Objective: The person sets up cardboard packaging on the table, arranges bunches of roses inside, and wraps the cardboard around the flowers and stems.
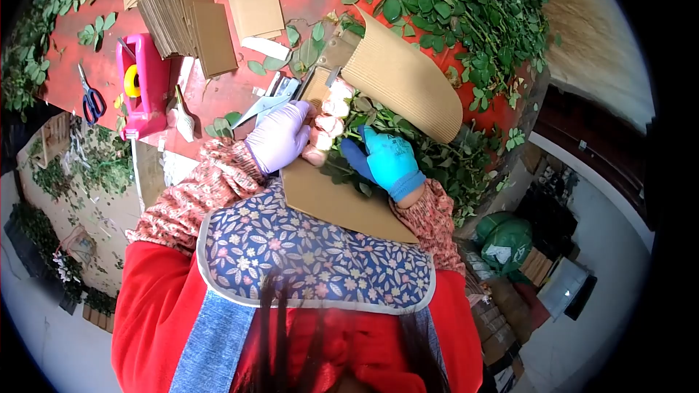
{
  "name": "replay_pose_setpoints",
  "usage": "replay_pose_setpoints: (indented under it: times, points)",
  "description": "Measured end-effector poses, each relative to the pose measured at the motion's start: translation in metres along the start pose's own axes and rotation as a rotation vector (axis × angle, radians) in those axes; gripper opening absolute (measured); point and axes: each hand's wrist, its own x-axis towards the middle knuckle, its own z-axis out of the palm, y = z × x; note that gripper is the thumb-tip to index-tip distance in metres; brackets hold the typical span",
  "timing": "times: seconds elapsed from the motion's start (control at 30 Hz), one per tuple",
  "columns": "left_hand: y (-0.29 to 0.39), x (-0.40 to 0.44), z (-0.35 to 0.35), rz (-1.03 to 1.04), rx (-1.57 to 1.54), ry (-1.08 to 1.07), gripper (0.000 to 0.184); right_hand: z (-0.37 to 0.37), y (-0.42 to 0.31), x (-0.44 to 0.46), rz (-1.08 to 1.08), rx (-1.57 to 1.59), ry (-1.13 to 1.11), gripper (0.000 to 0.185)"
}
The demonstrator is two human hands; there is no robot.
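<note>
Pale pink roses (329, 126) lie in a row, their heads to the left and leafy stems to the right. My left hand (280, 137), in a lilac glove, is closed at the left side of the heads, its fingertips partly hidden. My right hand (389, 162), in a blue glove, curls over the leafy stems just right of the blooms; its grip underneath is partly hidden. Under the flowers is a tan cardboard sheet (342, 204), its near edge by my apron. A ribbed flap of corrugated cardboard (400, 76) rises curved on the far side.
On the red table (80, 18) lie stacked cardboard pieces (191, 25), scissors (91, 96) and a pink tape dispenser (151, 91) with yellow tape. A metal clamp-like piece (273, 102) sits beyond my left hand. Leafy stems (451, 7) pile up at the far right.
</note>
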Motion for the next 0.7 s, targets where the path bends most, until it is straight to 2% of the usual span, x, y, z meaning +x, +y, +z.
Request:
replay_pose_setpoints:
  times: [0.1,0.2,0.37,0.4,0.5,0.57,0.63,0.67,0.7]
  points:
    - [-0.004,-0.002,0.003,-0.013,-0.047,0.016,0.029,0.002,0.002,0.004,0.006,0.052,-0.041,0.042]
    - [-0.006,-0.003,0.005,0.021,-0.014,0.031,0.030,0.002,0.002,0.005,-0.036,0.138,0.023,0.036]
    - [-0.003,-0.005,0.007,0.014,-0.148,0.101,0.025,0.005,0.002,0.002,-0.046,0.185,0.090,0.034]
    - [-0.005,-0.005,0.008,0.016,-0.133,0.102,0.026,0.004,0.001,0.002,-0.022,0.172,0.053,0.033]
    - [-0.004,-0.005,0.005,-0.063,-0.090,0.017,0.032,0.012,0.005,0.000,-0.038,0.196,0.136,0.033]
    - [-0.004,-0.004,0.002,-0.068,-0.076,-0.002,0.033,0.008,0.002,-0.001,-0.008,0.178,0.100,0.033]
    - [0.000,-0.003,-0.006,-0.017,-0.079,-0.006,0.034,0.002,0.001,-0.002,-0.057,0.098,0.139,0.031]
    - [-0.003,0.000,-0.010,0.082,0.045,0.025,0.032,-0.004,-0.001,-0.002,-0.065,0.023,0.123,0.027]
    - [-0.003,0.000,-0.014,0.077,0.048,0.029,0.032,-0.011,-0.005,-0.001,-0.072,0.027,0.122,0.027]
